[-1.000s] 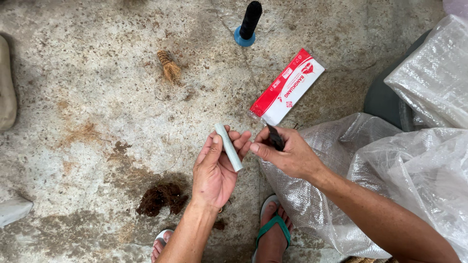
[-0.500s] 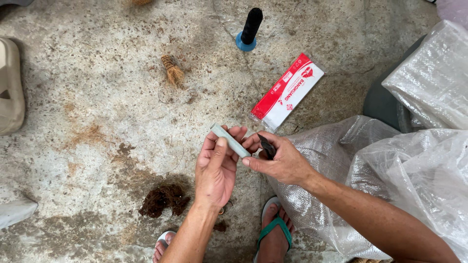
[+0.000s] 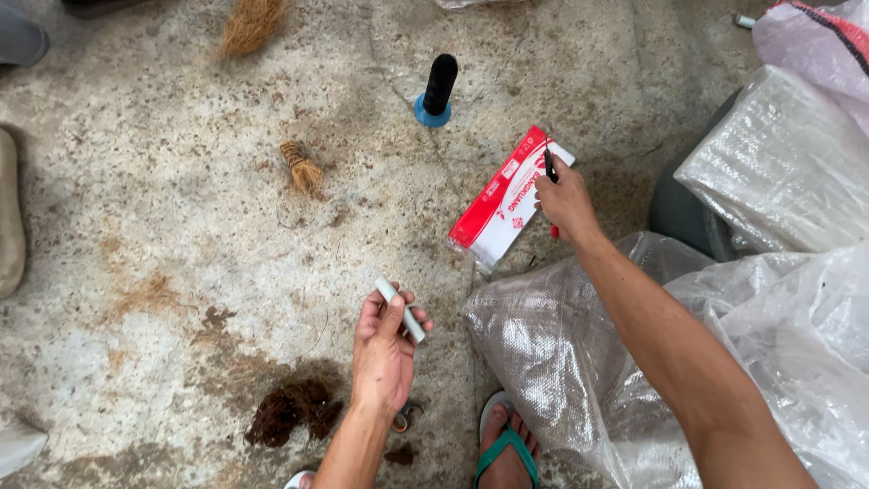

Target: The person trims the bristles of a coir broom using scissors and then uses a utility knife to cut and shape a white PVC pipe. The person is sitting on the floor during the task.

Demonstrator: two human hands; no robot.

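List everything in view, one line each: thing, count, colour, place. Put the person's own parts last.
white stick: 1, pale grey-white, in the left hand
marker: 1, black, in the right hand
flat packet: 1, red and white, on the floor under the right hand
black handle on blue base: 1, upright, top centre
fibre bundles: 2, tan, upper left
dark fibre clump: 1, brown, bottom centre
woven plastic sacks: several, clear-white, right
concrete floor: 1, grey
sandalled foot: 1, green strap, bottom
left hand: holding stick
right hand: holding marker
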